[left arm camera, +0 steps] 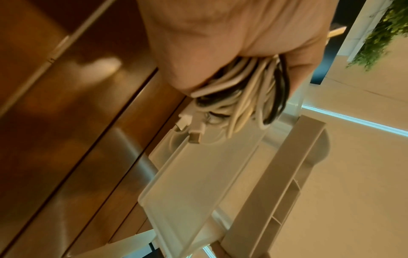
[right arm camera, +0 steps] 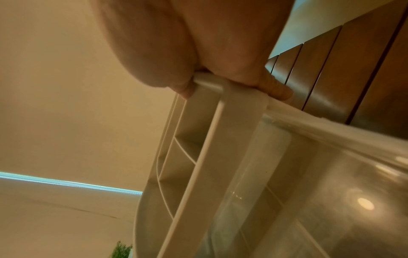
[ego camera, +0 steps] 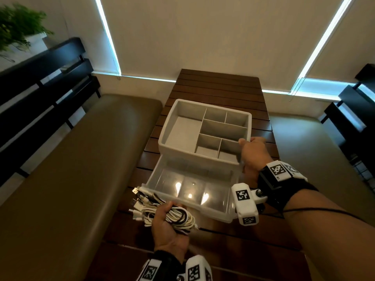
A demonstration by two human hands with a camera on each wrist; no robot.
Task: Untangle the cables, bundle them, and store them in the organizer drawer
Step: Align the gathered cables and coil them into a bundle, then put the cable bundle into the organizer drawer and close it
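A grey organizer [ego camera: 182, 142] with several top compartments stands on the dark wooden table [ego camera: 219, 86]. Its clear drawer [ego camera: 190, 187] is pulled out toward me and holds nothing. My left hand [ego camera: 168, 222] grips a coiled bundle of white and black cables [ego camera: 178, 216] just in front of the drawer's near left corner, with plug ends [ego camera: 137, 192] sticking out to the left. The left wrist view shows the cable bundle [left arm camera: 247, 97] in my fist over the drawer [left arm camera: 198, 174]. My right hand [ego camera: 251, 151] grips the organizer's right front corner [right arm camera: 212, 83], thumb over the rim.
Padded olive benches [ego camera: 71, 169] run along both sides of the table. A dark slatted backrest [ego camera: 40, 82] and a potted plant [ego camera: 18, 23] are at far left. Window blinds close off the back wall.
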